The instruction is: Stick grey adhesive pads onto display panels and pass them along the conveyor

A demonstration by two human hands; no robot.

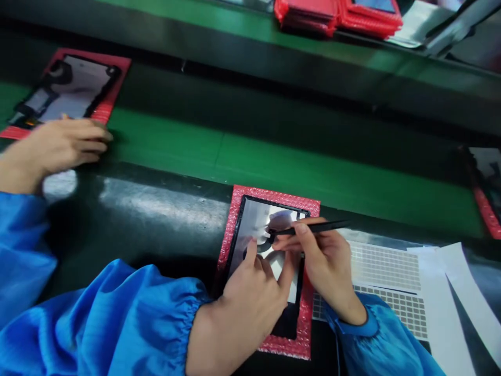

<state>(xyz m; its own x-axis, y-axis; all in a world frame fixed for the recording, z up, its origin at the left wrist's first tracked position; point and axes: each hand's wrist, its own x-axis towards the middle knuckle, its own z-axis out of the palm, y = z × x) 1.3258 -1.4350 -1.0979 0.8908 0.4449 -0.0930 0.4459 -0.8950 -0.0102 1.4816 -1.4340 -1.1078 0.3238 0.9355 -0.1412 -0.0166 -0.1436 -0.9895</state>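
A flat panel (287,321) with a black frame and a shiny silver inside lies on a red bubble-wrap sheet (274,192) at the lower middle. My left hand (256,292) rests over the panel, its fingers spread and touching the silver surface beside a dark curved strip (266,245). From the right, my right hand (326,261) holds black tweezers (329,226) between thumb and fingers. Their tip is at a small dark part near the panel's middle, close to my left fingertips.
Another person's hand (62,146) is beside a second panel (84,86) on red wrap at the upper left. Sticker sheets (385,266) and white paper (446,308) lie at right. A green belt (183,141) runs behind; red packs (368,21) sit on a shelf.
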